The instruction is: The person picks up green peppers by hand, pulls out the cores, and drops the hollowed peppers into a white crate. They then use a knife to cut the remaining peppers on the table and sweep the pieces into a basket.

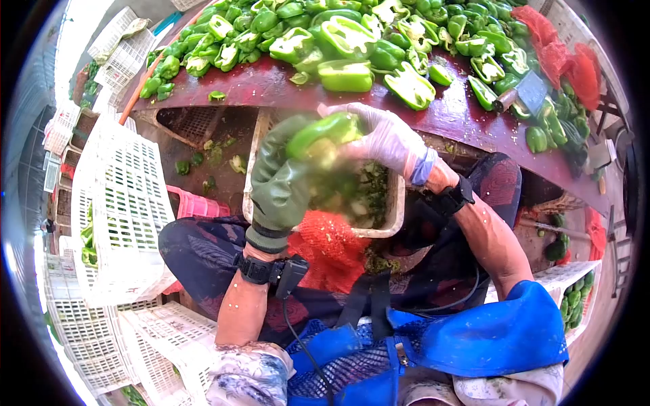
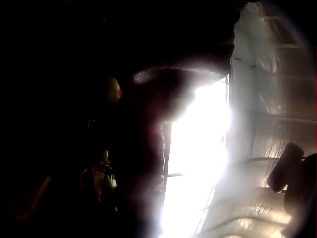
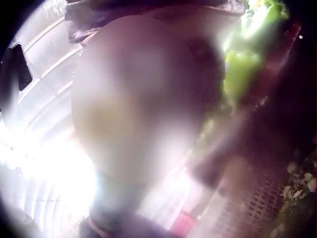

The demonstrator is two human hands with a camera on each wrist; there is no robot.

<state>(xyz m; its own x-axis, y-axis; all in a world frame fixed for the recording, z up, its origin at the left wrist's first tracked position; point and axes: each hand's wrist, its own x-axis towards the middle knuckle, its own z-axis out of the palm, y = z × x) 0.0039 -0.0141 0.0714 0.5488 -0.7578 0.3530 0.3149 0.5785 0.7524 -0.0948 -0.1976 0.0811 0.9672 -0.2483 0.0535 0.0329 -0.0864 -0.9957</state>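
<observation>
Both hands hold a green bell pepper (image 1: 323,137) over a white crate (image 1: 396,203); it is blurred, with a pale patch on its underside. My left hand (image 1: 279,186), in a dark green rubber glove, grips it from the left. In a thin whitish glove, my right hand (image 1: 387,139) grips its right end, and the far fingertips are partly hidden behind the pepper. Inside the crate lie dark green scraps and pale bits. The left wrist view is mostly dark with glare, and a blurred shape fills the middle of the right wrist view.
A dark red table (image 1: 250,84) ahead bears a heap of whole and halved peppers (image 1: 349,37). A cleaver (image 1: 531,93) lies at its right, near red netting (image 1: 586,74). White plastic baskets (image 1: 125,210) stand at the left. A red mesh cloth (image 1: 328,250) lies between the knees.
</observation>
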